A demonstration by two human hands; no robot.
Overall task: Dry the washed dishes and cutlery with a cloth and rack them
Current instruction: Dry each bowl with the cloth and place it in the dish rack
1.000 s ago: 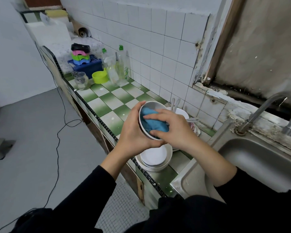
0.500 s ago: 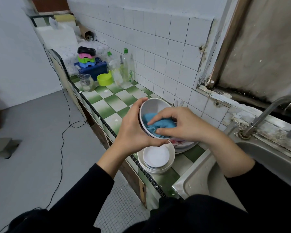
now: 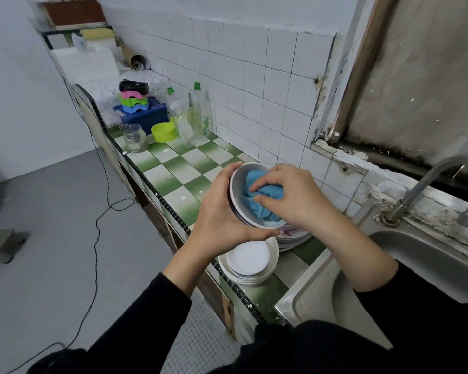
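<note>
Head view of a tiled kitchen table (image 3: 173,168) with the person's two arms, in dark sleeves, reaching in from the lower edge. The left grip (image 3: 222,211) is clamped on a grey-white bowl (image 3: 237,184): the fingers curl over the upper rim, the thumb lies along the lower rim, and the palm cups the outside wall. The bowl is held in the air above the table, tipped on its side so that its opening faces the right grip (image 3: 289,195). The right grip is closed on a bunched blue cloth (image 3: 257,179), fingertips curled into the folds, and it presses the cloth against the inner wall of the bowl; most of the cloth lies inside the bowl. Directly below the bowl, a stack of white dishes (image 3: 249,260) stands near the table's front edge, just beside the steel sink (image 3: 416,260). A second stack of plates (image 3: 292,237), partly hidden by the bowl and the right wrist, stands behind it, closer to the tiled wall (image 3: 254,76). A curved faucet (image 3: 443,171) rises at the far rim of the sink. At the far end of the table stand a glass jar (image 3: 134,137), a yellow-green bowl (image 3: 164,132), a blue crate (image 3: 143,116) carrying coloured plastic items, and clear bottles (image 3: 197,114) with green caps, all well apart from the held bowl. A black cable (image 3: 100,211) trails across the grey floor at left.
</note>
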